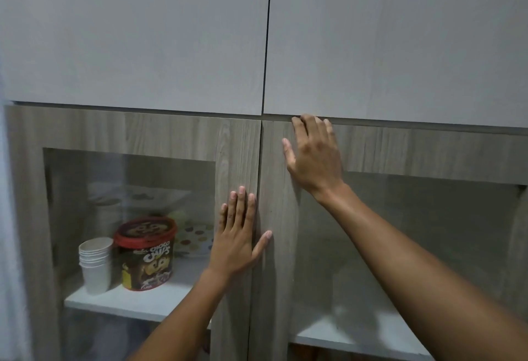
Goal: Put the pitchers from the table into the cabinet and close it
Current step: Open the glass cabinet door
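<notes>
A wood-grain cabinet with two glass-paned doors fills the view. My left hand (237, 237) lies flat, fingers spread, on the inner frame of the left door (177, 132), its thumb across the seam. My right hand (313, 152) rests on the top inner corner of the right door (428, 149), fingertips curled over the door's top edge. Both doors sit flush with each other. No pitcher shows through either pane.
Behind the left pane, a white shelf (148, 300) carries a stack of white paper cups (95, 263), a Choco Chips tub (145, 255) and a dotted plate (194, 237). Two plain grey upper doors (143, 32) hang above. A white shelf (357, 337) shows behind the right pane.
</notes>
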